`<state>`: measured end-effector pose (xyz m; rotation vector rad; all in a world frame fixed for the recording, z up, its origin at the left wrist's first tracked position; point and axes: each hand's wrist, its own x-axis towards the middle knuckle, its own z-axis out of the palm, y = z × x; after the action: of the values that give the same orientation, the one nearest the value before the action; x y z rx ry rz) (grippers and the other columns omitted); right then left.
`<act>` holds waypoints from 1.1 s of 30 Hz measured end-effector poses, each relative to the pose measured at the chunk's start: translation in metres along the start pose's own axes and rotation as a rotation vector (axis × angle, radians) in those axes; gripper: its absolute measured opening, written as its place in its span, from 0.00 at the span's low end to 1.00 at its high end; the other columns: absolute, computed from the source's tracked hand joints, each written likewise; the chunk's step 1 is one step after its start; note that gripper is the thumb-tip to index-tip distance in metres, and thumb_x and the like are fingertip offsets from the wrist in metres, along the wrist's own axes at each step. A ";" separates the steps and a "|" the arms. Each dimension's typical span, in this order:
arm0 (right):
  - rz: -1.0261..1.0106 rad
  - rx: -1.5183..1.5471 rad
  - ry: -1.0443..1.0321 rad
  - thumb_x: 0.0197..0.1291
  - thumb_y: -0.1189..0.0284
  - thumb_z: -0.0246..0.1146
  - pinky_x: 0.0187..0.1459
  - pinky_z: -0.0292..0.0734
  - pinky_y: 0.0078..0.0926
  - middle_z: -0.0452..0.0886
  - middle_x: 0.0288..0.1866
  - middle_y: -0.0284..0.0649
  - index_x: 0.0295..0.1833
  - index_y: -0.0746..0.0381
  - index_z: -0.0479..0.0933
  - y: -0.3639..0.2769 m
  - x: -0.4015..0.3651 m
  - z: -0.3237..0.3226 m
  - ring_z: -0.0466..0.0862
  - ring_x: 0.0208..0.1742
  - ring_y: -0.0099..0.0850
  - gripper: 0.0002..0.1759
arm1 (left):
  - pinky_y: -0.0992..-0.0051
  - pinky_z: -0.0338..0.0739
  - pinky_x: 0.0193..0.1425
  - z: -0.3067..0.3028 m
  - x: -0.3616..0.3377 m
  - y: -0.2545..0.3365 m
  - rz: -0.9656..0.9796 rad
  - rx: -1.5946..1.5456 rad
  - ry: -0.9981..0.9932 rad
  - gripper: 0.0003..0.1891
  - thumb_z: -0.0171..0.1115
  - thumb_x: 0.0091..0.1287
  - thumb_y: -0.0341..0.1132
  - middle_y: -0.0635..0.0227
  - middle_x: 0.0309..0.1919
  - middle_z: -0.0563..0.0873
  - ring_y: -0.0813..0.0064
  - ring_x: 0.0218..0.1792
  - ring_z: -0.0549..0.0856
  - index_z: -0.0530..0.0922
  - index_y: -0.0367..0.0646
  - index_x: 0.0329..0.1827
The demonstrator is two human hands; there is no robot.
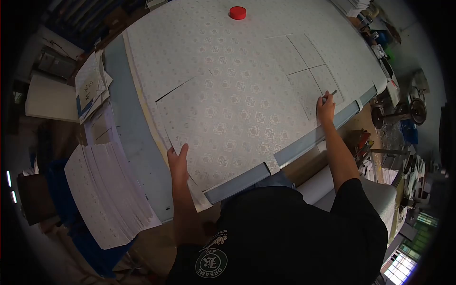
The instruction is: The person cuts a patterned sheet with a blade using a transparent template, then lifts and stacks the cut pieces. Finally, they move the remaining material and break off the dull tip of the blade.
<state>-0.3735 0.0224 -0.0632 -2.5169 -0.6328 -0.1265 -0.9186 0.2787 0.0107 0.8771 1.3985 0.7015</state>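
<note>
A large pale sheet with a repeating geometric pattern (228, 95) covers the table before me. My left hand (178, 164) rests near its left edge, thumb apart from the fingers, beside a thin dark line. My right hand (326, 109) is closed around a slim, dark pen-like tool (334, 92) near the sheet's right side. Close to that hand, thin dark lines (309, 69) cross on the sheet and form a divided rectangle. A thicker dark line (173, 90) slants across the sheet's left part.
A round red object (238, 13) sits at the far edge. At left stand a thick stack of patterned sheets (107, 190) and loose papers (90, 92). Grey-blue strips (240, 182) line the near table edge. A stool (411, 111) is at right.
</note>
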 end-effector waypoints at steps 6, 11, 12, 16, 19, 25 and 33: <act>-0.082 0.002 0.047 0.70 0.62 0.60 0.76 0.55 0.59 0.81 0.59 0.42 0.66 0.58 0.70 0.005 0.071 0.028 0.82 0.62 0.45 0.23 | 0.67 0.68 0.73 0.000 -0.054 0.012 0.270 0.366 -0.039 0.31 0.62 0.71 0.22 0.54 0.70 0.77 0.61 0.67 0.78 0.63 0.31 0.76; -0.086 0.010 0.037 0.70 0.60 0.59 0.76 0.54 0.59 0.80 0.62 0.43 0.62 0.57 0.71 -0.001 0.167 0.056 0.81 0.64 0.45 0.20 | 0.66 0.69 0.73 0.006 -0.107 0.038 0.414 0.094 0.193 0.30 0.60 0.73 0.22 0.55 0.69 0.77 0.62 0.66 0.79 0.64 0.36 0.77; -0.078 -0.011 0.026 0.71 0.60 0.59 0.76 0.54 0.60 0.80 0.62 0.44 0.62 0.57 0.71 -0.001 0.189 0.062 0.80 0.64 0.45 0.20 | 0.66 0.69 0.73 0.011 -0.122 0.046 0.415 0.101 0.230 0.30 0.60 0.73 0.22 0.55 0.69 0.77 0.62 0.66 0.79 0.64 0.36 0.77; -0.124 -0.028 -0.027 0.71 0.59 0.59 0.75 0.54 0.62 0.80 0.62 0.44 0.63 0.57 0.72 0.000 0.264 0.083 0.79 0.66 0.45 0.21 | 0.60 0.72 0.73 0.052 -0.202 0.066 0.587 -0.203 0.412 0.30 0.62 0.74 0.25 0.55 0.68 0.77 0.61 0.66 0.79 0.63 0.39 0.77; -0.170 0.021 -0.024 0.71 0.59 0.59 0.75 0.54 0.63 0.80 0.61 0.44 0.61 0.57 0.72 0.001 0.291 0.092 0.78 0.66 0.46 0.19 | 0.61 0.75 0.70 0.097 -0.213 0.056 0.662 -0.307 0.264 0.30 0.63 0.74 0.27 0.56 0.68 0.78 0.62 0.63 0.81 0.62 0.40 0.77; -0.272 -0.002 -0.133 0.71 0.61 0.60 0.74 0.55 0.64 0.81 0.60 0.45 0.59 0.60 0.73 -0.002 0.290 0.074 0.78 0.65 0.45 0.18 | 0.69 0.75 0.66 0.239 -0.140 -0.014 0.281 -0.059 -0.040 0.26 0.68 0.72 0.32 0.59 0.59 0.85 0.67 0.58 0.83 0.72 0.35 0.70; -0.457 0.188 -0.297 0.71 0.68 0.62 0.77 0.54 0.58 0.79 0.57 0.45 0.75 0.64 0.65 0.021 0.217 0.019 0.79 0.62 0.45 0.30 | 0.65 0.79 0.59 0.290 -0.122 -0.078 0.294 0.651 0.191 0.25 0.69 0.68 0.35 0.49 0.52 0.89 0.58 0.53 0.88 0.77 0.33 0.66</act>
<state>-0.1720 0.1064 -0.0433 -2.1886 -1.2718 0.1413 -0.6457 0.1048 -0.0015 1.5824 1.7238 0.5582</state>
